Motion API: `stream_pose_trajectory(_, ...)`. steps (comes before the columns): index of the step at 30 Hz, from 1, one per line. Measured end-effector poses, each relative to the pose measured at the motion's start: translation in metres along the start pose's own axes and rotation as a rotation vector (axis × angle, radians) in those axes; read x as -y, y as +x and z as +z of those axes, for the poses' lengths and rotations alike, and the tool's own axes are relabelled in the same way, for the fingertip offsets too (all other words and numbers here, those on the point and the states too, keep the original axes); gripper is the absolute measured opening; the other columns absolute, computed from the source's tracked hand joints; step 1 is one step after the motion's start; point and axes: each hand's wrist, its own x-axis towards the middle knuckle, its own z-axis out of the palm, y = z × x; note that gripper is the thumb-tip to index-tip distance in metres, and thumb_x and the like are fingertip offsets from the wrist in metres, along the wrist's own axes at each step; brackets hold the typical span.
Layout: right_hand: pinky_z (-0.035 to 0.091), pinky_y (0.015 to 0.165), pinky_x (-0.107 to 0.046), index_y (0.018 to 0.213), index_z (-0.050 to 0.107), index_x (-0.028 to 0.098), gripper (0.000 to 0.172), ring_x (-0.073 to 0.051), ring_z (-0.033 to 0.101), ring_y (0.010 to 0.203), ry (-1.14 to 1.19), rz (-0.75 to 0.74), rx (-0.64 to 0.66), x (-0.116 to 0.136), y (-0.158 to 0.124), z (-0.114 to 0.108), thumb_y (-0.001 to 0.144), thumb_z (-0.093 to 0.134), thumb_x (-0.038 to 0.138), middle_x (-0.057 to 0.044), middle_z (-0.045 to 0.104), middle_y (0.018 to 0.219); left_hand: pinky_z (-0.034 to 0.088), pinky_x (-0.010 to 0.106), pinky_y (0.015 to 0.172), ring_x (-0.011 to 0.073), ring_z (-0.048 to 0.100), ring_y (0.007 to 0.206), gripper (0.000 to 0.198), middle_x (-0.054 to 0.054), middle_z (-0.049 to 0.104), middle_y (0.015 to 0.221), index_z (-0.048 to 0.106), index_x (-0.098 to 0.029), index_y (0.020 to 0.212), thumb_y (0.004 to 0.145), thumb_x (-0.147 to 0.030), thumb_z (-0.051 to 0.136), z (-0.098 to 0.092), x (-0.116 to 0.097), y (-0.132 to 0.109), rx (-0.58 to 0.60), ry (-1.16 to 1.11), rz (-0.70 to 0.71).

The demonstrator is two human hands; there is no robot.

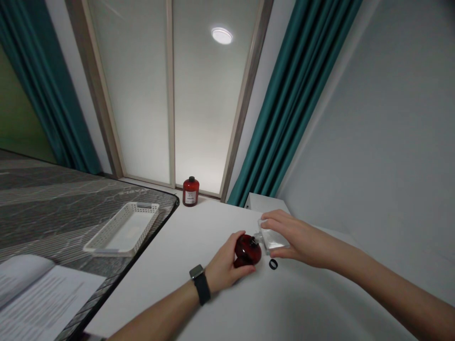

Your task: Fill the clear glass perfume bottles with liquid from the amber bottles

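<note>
My left hand, with a dark watch on its wrist, is wrapped round a dark red bottle tilted over the white tabletop. From the right, my right hand grips a clear, flat-sided bottle, its ridged neck turned toward the red bottle's dark top. The two necks meet or nearly meet; whether they touch I cannot tell. Just below the clear bottle a small black ring lies on the table.
Another red bottle with a black cap and white label stands at the table's back edge. At left, a white perforated basket and an open book rest on a grey patterned surface. A white box sits by the teal curtain.
</note>
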Motion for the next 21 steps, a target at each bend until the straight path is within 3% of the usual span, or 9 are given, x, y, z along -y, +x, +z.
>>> stream_pose_trajectory(21, 0.044, 0.106, -0.049, 0.124, 0.058, 0.024, 0.046, -0.030, 0.049, 0.128, 0.006, 0.046, -0.010, -0.0019, -0.0034, 0.0021, 0.082, 0.076, 0.033, -0.014, 0.050, 0.137, 0.035, 0.049, 0.114, 0.0318, 0.049, 0.131, 0.080, 0.016, 0.048, 0.144, 0.034, -0.017, 0.143, 0.077, -0.029, 0.077, 0.0000, -0.0016, 0.0007, -0.009, 0.013, 0.009)
